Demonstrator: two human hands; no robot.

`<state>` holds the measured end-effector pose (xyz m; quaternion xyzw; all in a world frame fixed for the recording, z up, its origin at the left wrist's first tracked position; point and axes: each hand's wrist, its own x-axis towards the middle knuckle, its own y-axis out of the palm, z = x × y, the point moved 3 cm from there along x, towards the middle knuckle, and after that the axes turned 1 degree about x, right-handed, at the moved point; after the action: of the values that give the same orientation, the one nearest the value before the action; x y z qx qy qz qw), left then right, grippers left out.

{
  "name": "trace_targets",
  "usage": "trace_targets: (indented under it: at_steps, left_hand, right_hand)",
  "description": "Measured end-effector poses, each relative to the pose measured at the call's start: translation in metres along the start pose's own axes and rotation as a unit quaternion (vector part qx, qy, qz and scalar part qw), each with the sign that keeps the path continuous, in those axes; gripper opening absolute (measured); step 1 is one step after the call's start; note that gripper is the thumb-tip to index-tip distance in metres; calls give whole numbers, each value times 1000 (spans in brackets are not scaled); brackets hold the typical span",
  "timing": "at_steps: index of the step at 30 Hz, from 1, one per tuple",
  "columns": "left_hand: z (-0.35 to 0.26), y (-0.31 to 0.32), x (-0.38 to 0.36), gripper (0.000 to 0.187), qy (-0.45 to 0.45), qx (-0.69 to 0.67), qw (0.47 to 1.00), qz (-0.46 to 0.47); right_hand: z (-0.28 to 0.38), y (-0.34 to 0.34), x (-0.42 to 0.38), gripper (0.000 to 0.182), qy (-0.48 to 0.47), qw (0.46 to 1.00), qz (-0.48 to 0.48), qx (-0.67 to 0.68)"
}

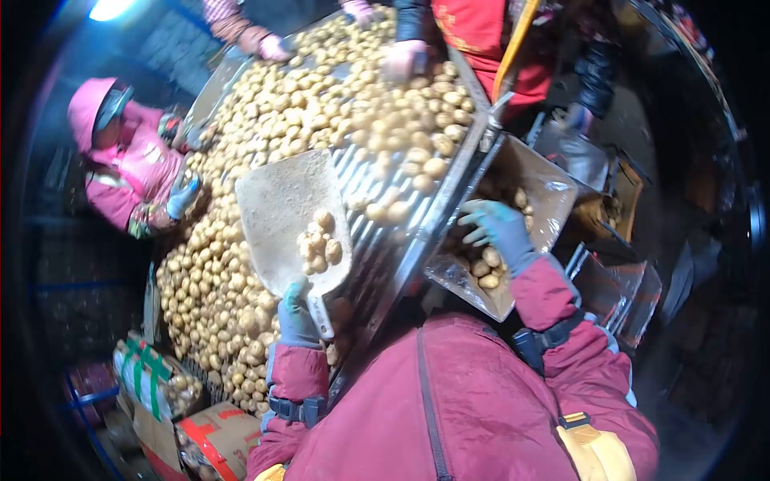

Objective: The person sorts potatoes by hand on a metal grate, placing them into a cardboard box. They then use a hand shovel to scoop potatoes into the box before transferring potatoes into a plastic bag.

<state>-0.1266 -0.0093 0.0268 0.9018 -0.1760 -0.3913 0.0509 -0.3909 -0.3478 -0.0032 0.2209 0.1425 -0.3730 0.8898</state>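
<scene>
My left hand [297, 319], in a grey-green glove, is closed on a dirty white plastic scoop [277, 200] close to its handle. Several potatoes [319, 244] lie in the scoop, which is over the slatted metal sorting table [393, 256]. My right hand [499, 228], in a similar glove, hovers over a box lined with clear plastic [553, 188]. Its fingers are spread and point left, with nothing seen in them. Beneath and beside this hand, potatoes [488, 268] lie in the box; the hand hides part of the inside.
A large potato heap [241, 152] covers much of the table. A person in pink [132, 160] works at left; others' gloved hands [405, 58] reach in from the far side. Cardboard boxes [220, 437] stand lower left; another plastic-lined container [618, 284] is at right.
</scene>
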Motion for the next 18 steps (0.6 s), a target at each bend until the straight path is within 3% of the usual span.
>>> trace_targets:
  at_steps: [1,3,5,7,9,11,13,18]
  left_hand:
    - [-10,-4,-16,38,-50,-33,998,-2]
    - [-29,-6,-40,38,33,-75,996,-26]
    - [-17,-52,-26,38,89,-161,982,-52]
    - [-22,-86,-39,36,78,-148,981,-99]
    - [-23,-112,-48,35,88,-151,976,-130]
    - [-23,-131,-56,34,115,-167,968,-148]
    - [-12,-153,-52,32,126,-166,964,-166]
    - [4,-192,-37,34,107,-193,958,-184]
  right_hand:
    - [-13,38,15,34,15,1000,4,-26]
    - [-29,107,39,31,34,989,101,-103]
    - [-47,163,59,30,-107,911,180,-354]
    - [-56,225,61,30,-215,876,215,-374]
    - [-83,278,73,36,-237,840,249,-420]
    - [-87,329,74,38,-341,793,267,-429]
    - [-89,368,78,39,-376,732,318,-471]
    - [-115,387,101,56,-447,620,379,-522]
